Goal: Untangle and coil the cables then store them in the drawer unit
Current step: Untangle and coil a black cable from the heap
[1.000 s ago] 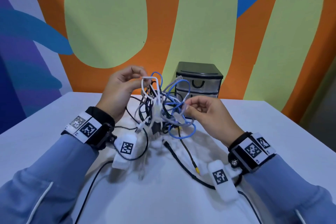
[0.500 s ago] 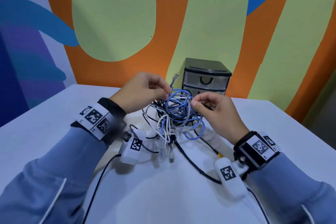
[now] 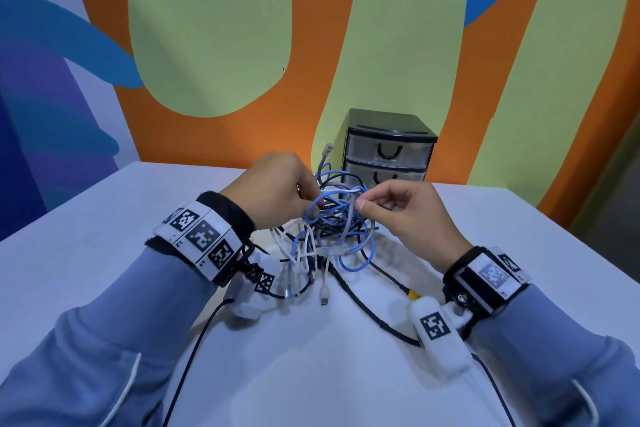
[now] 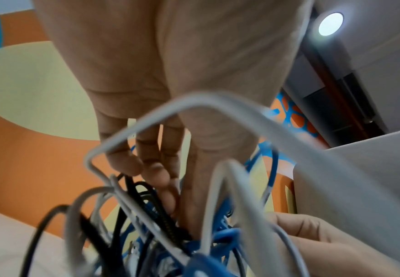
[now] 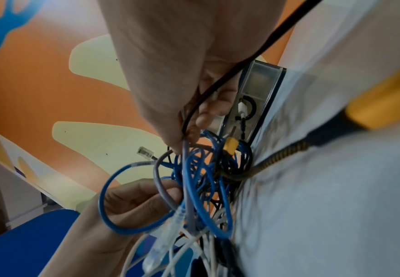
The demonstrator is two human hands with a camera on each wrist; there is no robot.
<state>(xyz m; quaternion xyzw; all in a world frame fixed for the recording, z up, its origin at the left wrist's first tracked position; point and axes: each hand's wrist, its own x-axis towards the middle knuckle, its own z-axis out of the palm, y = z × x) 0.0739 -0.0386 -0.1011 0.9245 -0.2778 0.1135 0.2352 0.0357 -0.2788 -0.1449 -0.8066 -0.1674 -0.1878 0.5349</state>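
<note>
A tangle of blue, white, grey and black cables [image 3: 332, 222] hangs between both hands just above the white table [image 3: 104, 218]. My left hand [image 3: 277, 194] grips its left side, fingers curled into the strands [image 4: 161, 187]. My right hand [image 3: 398, 208] pinches a grey-white cable [image 3: 353, 198] at the top right of the bundle; the right wrist view shows its fingers [image 5: 182, 135] on a grey strand [image 5: 187, 178]. Loose plug ends [image 3: 323, 295] trail on the table. The black drawer unit [image 3: 389, 152] stands behind the tangle, with both drawers closed.
A black cable with a yellow connector [image 3: 412, 294] runs across the table toward my right wrist. The painted orange and green wall [image 3: 242, 45] rises right behind the drawer unit. The table's right edge [image 3: 571, 270] falls off near my right arm.
The bundle has come down toward the table and been drawn more tightly together. Both hands have moved closer, the left lower, the right now pinching a grey-white strand at the top.
</note>
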